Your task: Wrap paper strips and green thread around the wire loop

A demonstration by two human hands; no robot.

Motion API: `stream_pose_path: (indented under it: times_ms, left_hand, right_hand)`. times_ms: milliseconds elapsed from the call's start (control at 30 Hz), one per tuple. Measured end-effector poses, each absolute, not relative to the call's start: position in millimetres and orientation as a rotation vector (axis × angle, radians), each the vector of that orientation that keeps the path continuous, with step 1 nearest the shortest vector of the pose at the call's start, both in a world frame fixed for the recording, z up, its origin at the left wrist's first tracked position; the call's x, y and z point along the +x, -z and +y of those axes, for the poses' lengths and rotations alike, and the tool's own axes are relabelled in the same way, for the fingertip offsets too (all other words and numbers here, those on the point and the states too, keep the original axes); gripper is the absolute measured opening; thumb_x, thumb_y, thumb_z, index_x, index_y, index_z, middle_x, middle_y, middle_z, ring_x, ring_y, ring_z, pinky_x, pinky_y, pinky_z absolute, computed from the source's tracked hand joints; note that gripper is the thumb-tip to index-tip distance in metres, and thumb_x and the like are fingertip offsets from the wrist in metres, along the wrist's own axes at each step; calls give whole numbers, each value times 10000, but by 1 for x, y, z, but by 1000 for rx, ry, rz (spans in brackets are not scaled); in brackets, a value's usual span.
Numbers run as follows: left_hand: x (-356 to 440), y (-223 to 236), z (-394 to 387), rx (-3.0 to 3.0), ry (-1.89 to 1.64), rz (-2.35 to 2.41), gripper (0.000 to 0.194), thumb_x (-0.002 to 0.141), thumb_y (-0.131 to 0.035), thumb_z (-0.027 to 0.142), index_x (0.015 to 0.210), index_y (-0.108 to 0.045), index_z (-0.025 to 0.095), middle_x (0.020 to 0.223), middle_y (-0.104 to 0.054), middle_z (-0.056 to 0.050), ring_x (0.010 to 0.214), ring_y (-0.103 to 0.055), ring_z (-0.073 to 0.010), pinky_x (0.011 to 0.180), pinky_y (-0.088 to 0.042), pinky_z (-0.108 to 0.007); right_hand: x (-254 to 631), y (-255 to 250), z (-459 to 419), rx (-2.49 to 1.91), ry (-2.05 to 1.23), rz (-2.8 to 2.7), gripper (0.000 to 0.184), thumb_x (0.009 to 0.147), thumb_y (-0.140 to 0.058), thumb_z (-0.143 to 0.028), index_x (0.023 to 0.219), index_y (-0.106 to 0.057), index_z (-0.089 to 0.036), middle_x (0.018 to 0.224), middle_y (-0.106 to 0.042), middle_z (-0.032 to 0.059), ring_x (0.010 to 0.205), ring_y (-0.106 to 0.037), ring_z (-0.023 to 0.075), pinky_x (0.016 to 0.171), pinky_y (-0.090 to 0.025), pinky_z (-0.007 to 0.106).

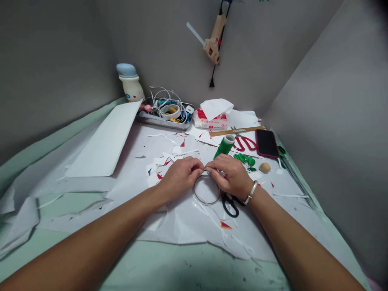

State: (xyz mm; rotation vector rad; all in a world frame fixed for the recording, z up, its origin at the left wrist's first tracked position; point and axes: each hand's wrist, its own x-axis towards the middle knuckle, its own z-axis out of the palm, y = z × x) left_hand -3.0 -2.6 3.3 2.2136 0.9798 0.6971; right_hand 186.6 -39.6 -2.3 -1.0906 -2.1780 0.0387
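Note:
A thin metal wire ring [207, 203] hangs from the fingertips of both hands, near the middle of the table. My left hand [182, 176] pinches its top from the left, thumb against fingers. From the other side my right hand [228, 173], with a silver bangle at the wrist, pinches the same spot. The exact joint of the wire is hidden between the fingers. Just behind the right hand stands a green thread spool [223, 148]. Black-handled scissors [230, 207] lie partly under that hand. Green leaf-shaped pieces [246, 160] lie beyond it.
Paper scraps [157, 163] litter the white sheet. Behind are a metal tray [165, 122] of supplies, a tissue pack [210, 121], red-handled scissors [249, 143] and a phone [266, 143]. A white board [106, 141] leans at left. A glue gun [214, 42] hangs on the wall.

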Motion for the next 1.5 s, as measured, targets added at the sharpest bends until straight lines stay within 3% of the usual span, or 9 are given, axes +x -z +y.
stream_pose_path:
  times_ms: [300,467,633,933,1167,1500]
  left_hand:
    - [-3,-8,-3,2013,-829,961,146,843,-493,232,854,-632,189,863,-670,-14,829,-601,-167,734,-455,-287]
    - [-4,-2,0,2157,-803,1062,142,837,-494,198,845,-635,191,859,-662,-23,818,-582,-175,730,-439,-306]
    - [-3,-1,-4,2240,-698,868,149,838,-497,178,816,-643,195,834,-652,-12,781,-575,-158,744,-431,-301]
    - [-4,-7,-1,2057,-861,1025,137,838,-495,200,860,-631,192,870,-661,-14,825,-591,-165,730,-452,-289]
    - [-2,-3,-4,2262,-694,931,155,841,-492,180,821,-645,193,840,-652,-20,802,-573,-169,747,-429,-306]
    - [-5,-5,0,2094,-848,1026,135,843,-490,201,852,-625,195,872,-658,-21,827,-588,-174,730,-459,-298]
  right_hand:
    - [190,9,-35,-1139,-173,-2284,153,890,-527,-185,866,-679,-182,734,-645,28,718,-547,153,675,-424,270]
    - [184,3,-42,-1052,-80,-2273,153,896,-523,-201,894,-674,-176,762,-650,39,720,-533,158,685,-424,281]
    - [189,4,-35,-1162,-60,-2098,153,900,-530,-199,858,-676,-179,730,-636,34,711,-538,157,689,-418,289]
    - [187,10,-38,-1096,-148,-2328,159,896,-522,-203,888,-681,-189,754,-648,34,730,-545,157,683,-427,278]
    - [188,4,-36,-1142,-61,-2124,153,901,-527,-199,863,-674,-179,722,-634,32,701,-535,153,679,-419,281]
    - [186,9,-39,-1102,-106,-2310,155,894,-516,-206,899,-671,-196,760,-642,39,741,-537,167,689,-424,286]
